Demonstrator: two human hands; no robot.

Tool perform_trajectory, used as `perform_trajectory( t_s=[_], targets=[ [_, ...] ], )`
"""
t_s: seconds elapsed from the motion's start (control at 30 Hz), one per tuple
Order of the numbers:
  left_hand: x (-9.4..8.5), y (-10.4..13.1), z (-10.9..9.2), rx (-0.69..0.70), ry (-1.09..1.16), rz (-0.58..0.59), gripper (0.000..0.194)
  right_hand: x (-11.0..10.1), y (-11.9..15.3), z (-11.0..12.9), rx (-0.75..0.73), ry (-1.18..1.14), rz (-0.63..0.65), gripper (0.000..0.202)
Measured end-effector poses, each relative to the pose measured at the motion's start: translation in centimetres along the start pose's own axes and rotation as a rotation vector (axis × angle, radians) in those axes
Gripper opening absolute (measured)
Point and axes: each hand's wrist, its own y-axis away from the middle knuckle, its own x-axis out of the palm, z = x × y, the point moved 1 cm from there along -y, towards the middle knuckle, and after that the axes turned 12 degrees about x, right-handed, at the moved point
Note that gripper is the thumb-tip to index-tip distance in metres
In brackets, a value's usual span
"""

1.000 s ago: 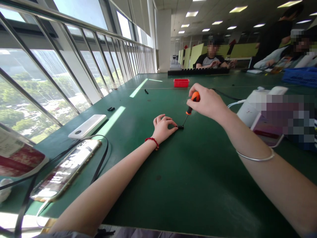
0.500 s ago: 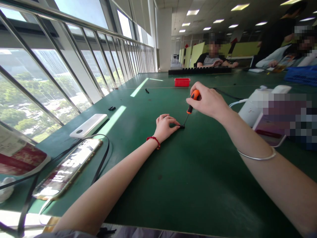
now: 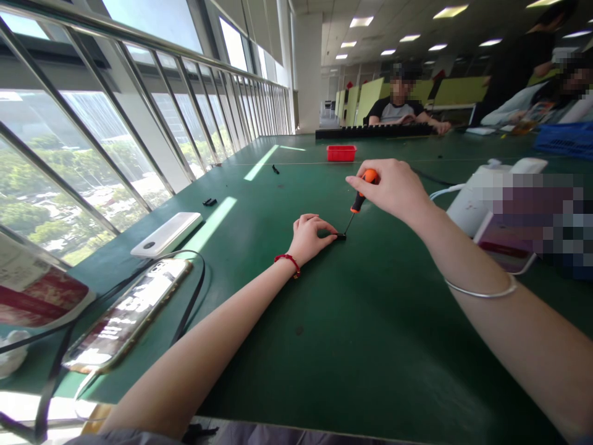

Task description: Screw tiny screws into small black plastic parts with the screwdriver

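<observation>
Near the middle of the green table (image 3: 296, 371), my left hand (image 3: 311, 240) pinches a small black part (image 3: 341, 237) between thumb and fingers, low against the surface. My right hand (image 3: 391, 186) is closed on the orange and black handle of a screwdriver (image 3: 358, 202), above and to the right of the part. The screwdriver leans, its thin shaft pointing down to the part's right end. Whether its tip sits in a screw is too small to tell.
A phone (image 3: 130, 315), a white power bank (image 3: 167, 235), black cable and a cup (image 3: 41, 290) lie left. Small black pieces (image 3: 210, 202) and a red tray (image 3: 341, 153) are farther back. A white container (image 3: 477, 198) stands right. Across the table sits a person (image 3: 401, 108).
The fingers of my right hand have shifted around the screwdriver handle, and the handle tilts slightly more to the right. My left hand and the black part have stayed in place.
</observation>
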Motion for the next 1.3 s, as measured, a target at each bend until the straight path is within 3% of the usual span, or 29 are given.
perform_trajectory(
  t_s=[0.07, 0.3, 0.4, 0.67, 0.77, 0.9, 1.0, 1.13, 1.3],
  targets=[
    [-0.02, 0.00, -0.03, -0.006, 0.001, 0.006, 0.011, -0.05, 0.05, 0.09, -0.009, -0.002, -0.005, 0.016],
    [-0.02, 0.04, 0.01, -0.008, 0.014, 0.011, 0.012, -0.51, 0.05, 0.14, -0.002, 0.022, 0.058, 0.030],
    [-0.03, 0.06, -0.02, -0.013, 0.022, 0.015, 0.013, -0.80, -0.01, 0.12, -0.019, 0.001, 0.084, 0.017],
    [0.00, 0.07, -0.01, -0.013, 0.015, 0.021, 0.015, -0.74, 0.13, 0.10, -0.013, 0.008, 0.077, 0.031],
    [0.04, 0.13, 0.04, -0.012, 0.002, 0.029, 0.017, -0.74, 0.07, 0.10, -0.011, -0.003, 0.060, 0.016],
    [0.07, 0.16, 0.06, -0.006, -0.006, 0.037, 0.016, -0.76, -0.05, 0.06, 0.003, 0.058, 0.033, 0.019],
    [0.08, 0.17, 0.06, 0.001, -0.007, 0.033, 0.016, -0.79, -0.09, -0.04, -0.014, 0.071, 0.040, 0.032],
    [0.06, 0.19, 0.05, 0.013, -0.010, 0.033, 0.016, -0.84, -0.02, -0.05, -0.031, 0.049, 0.034, 0.020],
    [0.12, 0.21, 0.11, 0.024, -0.021, 0.035, 0.017, -0.79, 0.05, -0.03, -0.002, 0.065, 0.060, 0.028]
  ],
)
